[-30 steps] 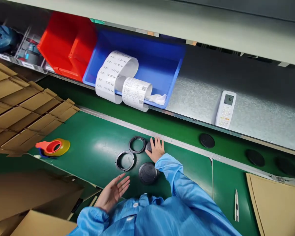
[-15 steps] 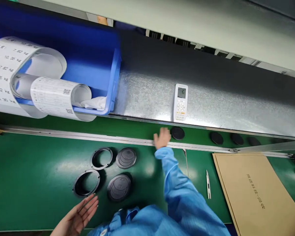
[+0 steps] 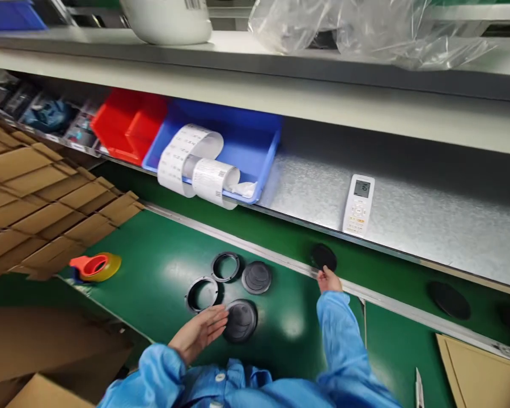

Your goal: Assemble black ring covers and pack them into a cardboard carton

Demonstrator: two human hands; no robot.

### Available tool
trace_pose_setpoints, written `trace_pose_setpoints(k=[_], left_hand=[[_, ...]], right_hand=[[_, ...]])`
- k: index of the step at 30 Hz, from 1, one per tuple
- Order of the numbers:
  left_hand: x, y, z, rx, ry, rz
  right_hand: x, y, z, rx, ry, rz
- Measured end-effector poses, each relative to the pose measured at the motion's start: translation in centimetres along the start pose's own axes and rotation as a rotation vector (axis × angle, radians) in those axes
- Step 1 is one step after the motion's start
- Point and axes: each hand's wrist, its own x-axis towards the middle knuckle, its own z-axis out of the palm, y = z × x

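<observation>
- A black round disc (image 3: 323,256) is seen on the far green belt, beyond the metal rail (image 3: 280,262), at roughly 1 o'clock from the group of black parts on the near mat.
- The right hand (image 3: 329,280) is extended forward in a blue sleeve, fingertips at the disc's near edge; whether the disc is pinched or merely touched cannot be told.
- The disc is judged light, stiff moulded plastic, thin and flat; purchase is best taken at the rim, since the smooth face would offer little grip.
- The left hand (image 3: 199,331) is held flat and relaxed, fingers spread, grasping nothing; its fingertips lie at the edge of the nearer ribbed cap (image 3: 239,321).
- A second ribbed cap (image 3: 256,277) lies at 12 o'clock from the first; two open rings (image 3: 202,293) (image 3: 225,266) lie just beside them at 9 to 11 o'clock.
- On the galvanised shelf (image 3: 429,215) above, a white remote control (image 3: 358,204) is noted at 1 o'clock from the disc.
- A blue bin (image 3: 263,148) holding curled label rolls (image 3: 198,161) stands at 10 o'clock.
</observation>
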Motion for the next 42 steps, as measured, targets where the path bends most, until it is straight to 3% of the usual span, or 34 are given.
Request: trace_pose_setpoints(k=[3,7,10,12,15,17,20,26,33,42], left_hand=[[-1.3,-0.3,1.6,-0.031,-0.195,0.122],[-3.9,-0.6,3.0,-0.199,-0.538,0.380],[-5.7,-0.3,2.0,-0.309,-0.578,0.462],[-6.8,-0.2,0.7,-0.372,-0.560,0.478],[-8.2,-0.4,-1.2,-0.447,-0.590,0.446],[-8.9,-0.9,-2.0,-0.464,-0.633,0.394],[-9.8,-1.6,-2.5,-0.463,-0.656,0.319],[-10.8,-2.3,-2.7,-0.421,-0.679,0.235],[-11.1,-3.1,-2.4,-0.358,-0.611,0.248],[-10.7,-4.0,-2.2,-0.380,-0.645,0.211]], right_hand=[[-8.2,4.3,2.5,0.041,-0.186,0.161],[-20.1,8.9,4.8,0.078,-0.656,0.456],[-25.0,9.6,5.3,-0.113,-0.894,0.448],[-25.8,9.0,5.4,-0.344,-0.926,0.246],[-25.1,7.1,5.7,-0.627,-0.844,-0.384],[-25.0,5.9,6.2,-0.708,-0.863,-0.782],[-25.7,5.3,6.9,-0.795,-0.988,-1.060],[-26.1,7.1,7.2,-0.906,-1.063,-1.132],[-25.7,7.4,6.3,-0.862,-1.132,-1.038],[-25.8,7.6,5.1,-0.811,-1.134,-0.888]])
